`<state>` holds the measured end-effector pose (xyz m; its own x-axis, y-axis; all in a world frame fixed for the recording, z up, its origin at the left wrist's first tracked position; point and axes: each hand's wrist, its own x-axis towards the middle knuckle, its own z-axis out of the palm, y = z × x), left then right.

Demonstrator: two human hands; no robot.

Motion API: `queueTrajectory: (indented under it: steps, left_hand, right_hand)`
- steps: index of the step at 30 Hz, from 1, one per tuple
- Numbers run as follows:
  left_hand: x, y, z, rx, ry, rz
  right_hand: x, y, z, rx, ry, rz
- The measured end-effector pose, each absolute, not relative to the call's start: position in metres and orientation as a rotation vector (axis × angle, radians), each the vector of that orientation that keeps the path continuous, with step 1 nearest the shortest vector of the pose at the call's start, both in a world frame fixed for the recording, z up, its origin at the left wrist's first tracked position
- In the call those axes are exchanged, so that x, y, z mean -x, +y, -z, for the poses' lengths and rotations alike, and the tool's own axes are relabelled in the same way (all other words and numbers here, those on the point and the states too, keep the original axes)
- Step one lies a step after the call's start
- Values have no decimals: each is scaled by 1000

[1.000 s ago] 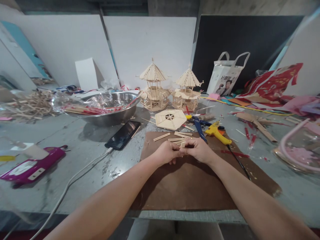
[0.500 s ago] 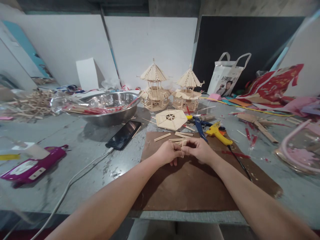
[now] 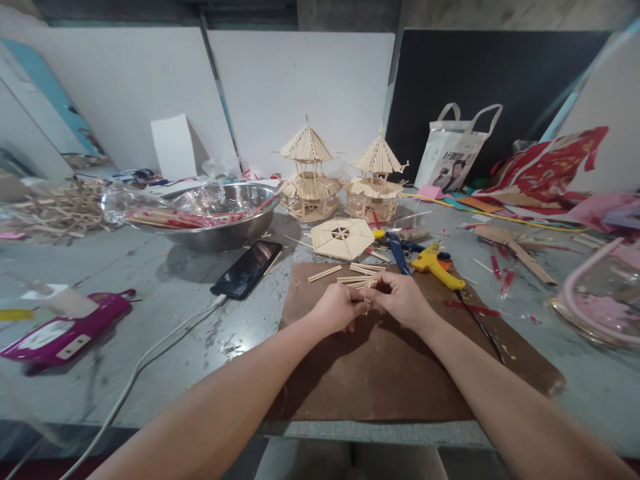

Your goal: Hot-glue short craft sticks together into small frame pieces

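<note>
Over the brown board (image 3: 380, 380), my left hand (image 3: 339, 308) and my right hand (image 3: 399, 299) meet fingertip to fingertip. Both are closed in a pinch on short wooden sticks (image 3: 371, 285), mostly hidden by the fingers. Just beyond the hands lie several loose pale sticks (image 3: 325, 273) in small groups. Behind these is a flat hexagonal stick panel (image 3: 343, 239) with a spoked opening in its centre. A yellow glue gun (image 3: 434, 265) rests to the right of my right hand, its black cord running toward me.
Two wooden stick pavilions (image 3: 309, 177) stand at the back. On the left are a steel basin (image 3: 210, 235) with bagged sticks, a phone (image 3: 247, 270) on a white cable and a purple power strip (image 3: 75, 333). Blue-handled pliers (image 3: 399, 253) lie near the board. Scraps and a paper bag (image 3: 453, 157) sit right.
My hands have drawn slightly closer together, and the sticks between them have tilted and now show less. Everything else stays in place.
</note>
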<state>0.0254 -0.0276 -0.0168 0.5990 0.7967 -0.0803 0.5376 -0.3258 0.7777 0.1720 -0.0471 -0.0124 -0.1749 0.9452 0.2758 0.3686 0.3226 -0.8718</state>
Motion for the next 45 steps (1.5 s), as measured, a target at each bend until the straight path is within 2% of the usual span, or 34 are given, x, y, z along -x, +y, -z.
queueTrajectory:
  steps: [6,13,21,31,34,39,45]
  left_hand:
    - [-26,-29,17,-2044,1060,-422]
    - [-25,-27,14,-1901,1005,-395]
    - [-21,-27,9,-1797,812,-373]
    - [-25,-28,13,-1994,936,-402]
    - [-25,-30,12,-2089,951,-458]
    - [-24,-31,11,-2173,970,-539]
    - [-25,-29,12,-2189,964,-475]
  right_hand:
    - [-171,-48,12,1230,-1779,-694]
    - [-173,-49,11,1232,-1824,-679]
    - [-177,-45,13,1107,-1712,-975]
    - [-178,-42,19,1018,-1622,-1186]
    - [-178,-43,16,1042,-1670,-1094]
    - [-177,-47,9,1069,-1868,-755]
    - [-177,-48,11,1102,-1894,-737]
